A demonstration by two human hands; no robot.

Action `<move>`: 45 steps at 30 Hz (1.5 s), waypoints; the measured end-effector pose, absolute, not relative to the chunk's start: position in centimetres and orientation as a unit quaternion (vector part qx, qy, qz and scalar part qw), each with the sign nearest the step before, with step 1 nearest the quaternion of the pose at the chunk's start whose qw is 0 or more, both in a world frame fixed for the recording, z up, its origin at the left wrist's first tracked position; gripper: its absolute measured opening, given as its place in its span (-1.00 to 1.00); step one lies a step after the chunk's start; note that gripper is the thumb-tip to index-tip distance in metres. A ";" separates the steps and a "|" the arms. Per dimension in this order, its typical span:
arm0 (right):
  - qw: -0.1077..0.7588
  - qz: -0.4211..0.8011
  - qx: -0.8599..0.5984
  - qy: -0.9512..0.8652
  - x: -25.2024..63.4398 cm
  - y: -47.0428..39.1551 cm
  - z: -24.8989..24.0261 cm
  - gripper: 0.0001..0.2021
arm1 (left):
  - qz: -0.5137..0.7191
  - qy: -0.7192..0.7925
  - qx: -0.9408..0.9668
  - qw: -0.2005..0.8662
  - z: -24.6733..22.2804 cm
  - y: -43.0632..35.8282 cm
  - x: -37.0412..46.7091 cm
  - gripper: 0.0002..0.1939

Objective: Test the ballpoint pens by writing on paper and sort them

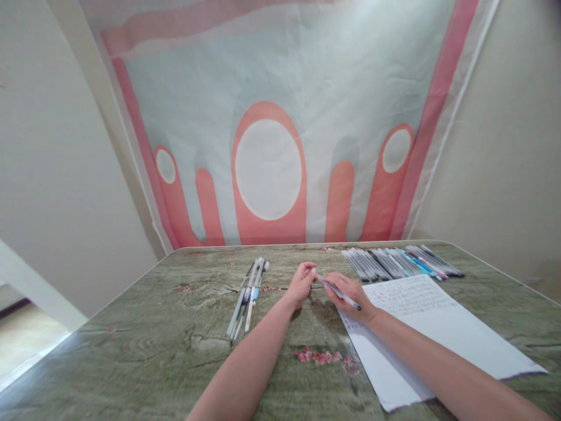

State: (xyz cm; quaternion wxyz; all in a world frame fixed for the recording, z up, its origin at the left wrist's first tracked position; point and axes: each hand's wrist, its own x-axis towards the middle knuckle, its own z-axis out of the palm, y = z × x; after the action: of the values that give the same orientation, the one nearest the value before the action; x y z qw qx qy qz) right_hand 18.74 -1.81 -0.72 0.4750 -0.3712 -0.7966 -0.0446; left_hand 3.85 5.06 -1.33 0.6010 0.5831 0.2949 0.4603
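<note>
My right hand [349, 293] is closed around a slim clear pen [346, 297] with a dark end, which points down to the right. At the pen's other tip is my left hand [302, 283], its fingers pinched on something small and pale that I cannot make out. Under my right hand and forearm lies a white sheet of paper [438, 339] with rows of handwriting on its upper part. Left of my hands is a loose group of pens [249, 295] and thin tubes, some with blue or white parts.
A long row of pens [394, 263], mostly clear with some blue and pink ones, lies along the back right of the wood-patterned table [175, 345]. Behind the table hangs a coral and grey patterned cloth [272, 228], with plain walls on both sides.
</note>
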 end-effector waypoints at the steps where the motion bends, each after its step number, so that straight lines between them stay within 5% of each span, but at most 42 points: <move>1: 0.477 -0.043 -0.370 -0.796 18.7 -1.9 -0.7 -0.79 | 0.459 0.296 0.585 0.600 -1.3 5.0 3.8 -0.74; 32: 0.460 -0.027 -0.378 -0.803 18.6 -2.0 -0.7 -0.80 | 0.434 0.294 0.630 0.573 -1.5 5.1 3.8 -0.76; 45: 0.535 -0.023 -0.478 -0.696 19.4 -1.0 -0.9 -0.75 | 0.388 0.248 0.848 0.263 -1.6 3.0 5.6 -0.74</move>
State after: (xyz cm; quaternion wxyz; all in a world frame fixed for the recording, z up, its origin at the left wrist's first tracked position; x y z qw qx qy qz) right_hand 19.38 -1.04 -0.95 0.5354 -0.4775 -0.6963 -0.0230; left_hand 5.57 2.96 -1.62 0.2627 0.8481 0.2477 0.3879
